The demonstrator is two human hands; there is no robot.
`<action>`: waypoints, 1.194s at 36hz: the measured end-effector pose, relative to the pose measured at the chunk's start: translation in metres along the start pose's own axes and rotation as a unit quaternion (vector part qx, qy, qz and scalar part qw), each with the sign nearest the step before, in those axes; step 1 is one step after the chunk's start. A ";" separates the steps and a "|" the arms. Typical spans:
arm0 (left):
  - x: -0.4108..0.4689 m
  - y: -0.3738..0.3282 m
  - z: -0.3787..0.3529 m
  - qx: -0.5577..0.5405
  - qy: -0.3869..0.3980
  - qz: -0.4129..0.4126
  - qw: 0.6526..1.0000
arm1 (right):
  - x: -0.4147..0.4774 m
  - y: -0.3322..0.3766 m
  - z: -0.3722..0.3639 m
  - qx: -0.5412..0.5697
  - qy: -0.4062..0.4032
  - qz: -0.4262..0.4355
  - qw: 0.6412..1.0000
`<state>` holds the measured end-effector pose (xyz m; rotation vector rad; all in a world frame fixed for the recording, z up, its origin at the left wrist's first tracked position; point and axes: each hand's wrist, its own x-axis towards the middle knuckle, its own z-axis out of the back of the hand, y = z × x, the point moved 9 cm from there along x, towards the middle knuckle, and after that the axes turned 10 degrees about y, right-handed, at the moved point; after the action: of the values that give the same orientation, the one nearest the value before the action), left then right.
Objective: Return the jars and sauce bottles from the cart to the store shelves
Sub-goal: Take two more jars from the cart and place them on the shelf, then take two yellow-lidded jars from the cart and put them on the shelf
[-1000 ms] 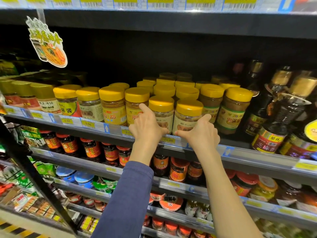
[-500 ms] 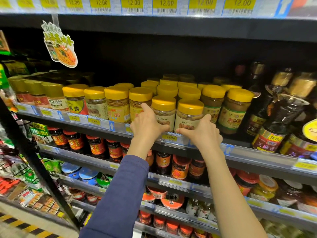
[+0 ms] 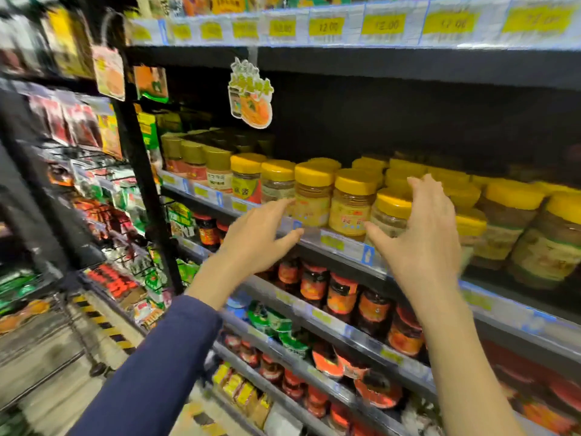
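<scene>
Pretty smeary all over, motion blur. The price tags (image 3: 327,26) at 12 o'clock are barely readable and the packets (image 3: 72,121) out at 9 o'clock are mush. Light falls from above and in front: the yellow lids (image 3: 355,180) glow, while the shelf (image 3: 408,121) recess behind them goes near black (deep shadow). Lines bow toward 3 and 9 o'clock. The left hand (image 3: 257,237) and right hand (image 3: 427,234) are soft-edged too.

I record jars (image 3: 352,202) in rows on the middle shelf (image 3: 333,243), frame centre. Left hand (image 3: 254,240) and right hand (image 3: 430,237) lie before its edge, apart. Smaller jars (image 3: 342,294) stand on the shelf below (image 3: 320,319).
</scene>
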<state>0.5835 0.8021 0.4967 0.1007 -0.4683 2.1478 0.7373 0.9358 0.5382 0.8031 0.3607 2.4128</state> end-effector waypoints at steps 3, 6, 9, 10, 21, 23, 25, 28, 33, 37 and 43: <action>-0.026 0.048 0.015 0.017 0.002 0.042 0.999 | 0.001 0.046 -0.029 0.045 0.029 0.070 0.996; -0.058 0.103 0.031 0.026 -0.001 0.086 0.996 | -0.001 0.102 -0.074 0.099 0.101 0.151 0.978; -0.098 0.165 0.047 0.033 0.003 0.146 0.989 | -0.009 0.162 -0.132 0.123 0.200 0.206 0.950; -0.113 0.186 0.053 0.034 0.001 0.170 0.985 | -0.012 0.183 -0.149 0.134 0.227 0.223 0.938; -0.286 0.409 0.123 0.064 -0.009 0.402 0.913 | -0.063 0.404 -0.330 0.173 0.455 0.314 0.815; -0.312 0.440 0.131 0.056 -0.013 0.432 0.900 | -0.070 0.439 -0.353 0.169 0.471 0.330 0.800; -0.336 0.468 0.138 0.046 -0.025 0.456 0.889 | -0.075 0.470 -0.374 0.167 0.480 0.348 0.788; -0.364 0.505 0.142 0.023 -0.031 0.488 0.872 | -0.082 0.512 -0.409 0.174 0.504 0.360 0.766; -0.387 0.561 0.142 0.002 -0.043 0.522 0.852 | -0.088 0.570 -0.472 0.168 0.543 0.367 0.736; -0.391 0.610 0.134 -0.026 -0.050 0.528 0.847 | -0.085 0.607 -0.528 0.138 0.564 0.383 0.718; -0.383 0.706 0.119 -0.027 -0.021 0.569 0.821 | -0.068 0.664 -0.621 0.072 0.581 0.430 0.687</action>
<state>0.2281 0.0976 0.3066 -0.2348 -0.7271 3.3072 0.1148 0.3164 0.2931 -0.9360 0.7552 3.5372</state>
